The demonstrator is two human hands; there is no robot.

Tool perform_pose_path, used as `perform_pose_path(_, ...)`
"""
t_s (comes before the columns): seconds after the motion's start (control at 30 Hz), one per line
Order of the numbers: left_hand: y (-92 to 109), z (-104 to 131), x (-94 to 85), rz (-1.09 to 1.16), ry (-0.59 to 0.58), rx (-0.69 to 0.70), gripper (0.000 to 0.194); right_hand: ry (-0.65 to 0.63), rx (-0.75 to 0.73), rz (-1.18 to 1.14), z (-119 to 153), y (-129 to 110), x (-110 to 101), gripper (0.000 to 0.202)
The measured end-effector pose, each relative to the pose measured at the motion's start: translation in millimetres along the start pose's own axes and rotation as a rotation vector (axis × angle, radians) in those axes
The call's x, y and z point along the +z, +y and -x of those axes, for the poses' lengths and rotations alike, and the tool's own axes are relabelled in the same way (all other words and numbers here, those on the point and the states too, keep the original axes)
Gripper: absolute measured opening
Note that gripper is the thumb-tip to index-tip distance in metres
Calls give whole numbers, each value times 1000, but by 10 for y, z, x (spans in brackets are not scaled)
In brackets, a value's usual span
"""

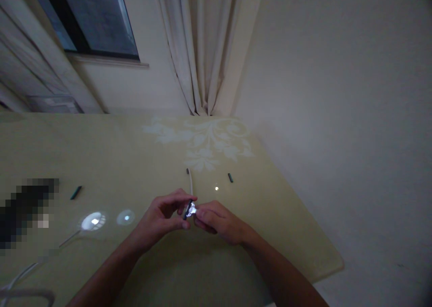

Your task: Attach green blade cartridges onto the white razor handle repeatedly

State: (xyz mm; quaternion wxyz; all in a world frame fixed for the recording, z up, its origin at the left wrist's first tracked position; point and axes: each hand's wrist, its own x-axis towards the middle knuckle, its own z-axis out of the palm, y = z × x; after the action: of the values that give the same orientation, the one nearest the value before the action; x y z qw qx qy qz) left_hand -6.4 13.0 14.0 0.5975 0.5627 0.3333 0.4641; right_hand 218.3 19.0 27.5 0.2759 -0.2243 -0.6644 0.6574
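Note:
Near the middle of the table, both my hands meet at a small shiny silver piece (191,209) that widens towards a narrow dark bar (187,209) across its end. Its exact kind is too small to make out. My left hand (165,215) is closed on the dark bar, thumb below and fingers above. From the right, my right hand (219,219) pinches the narrow end of the silver piece. Just beyond my left fingers lies a thin white stick or cord (191,182) with a dark end; its near end is hidden behind the hand.
Small dark strips lie apart, one to the right (230,177) and one to the left (76,192). A white cable (23,273) crosses the lower left beside a blurred dark object (23,212). The glossy table (286,217) meets a wall on the right; curtains (202,51) hang behind.

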Motion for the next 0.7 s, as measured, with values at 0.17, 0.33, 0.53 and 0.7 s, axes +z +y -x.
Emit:
perform_pose_path(0.17,5,1,-88,-120,-61,8,51,-38,80,44,22,-14,-39,57)
perform_pose_path(0.33,-35,21,-95,-144,-75,-5,50,-66,105,70,50,11,-66,57)
perform_pose_path(0.53,-49,24,-80,-175,-63,-7,53,-82,101,133,57,30,-76,55)
perform_pose_path(0.7,-63,37,-66,-186,-40,-12,54,-77,69,163,53,36,-79,55)
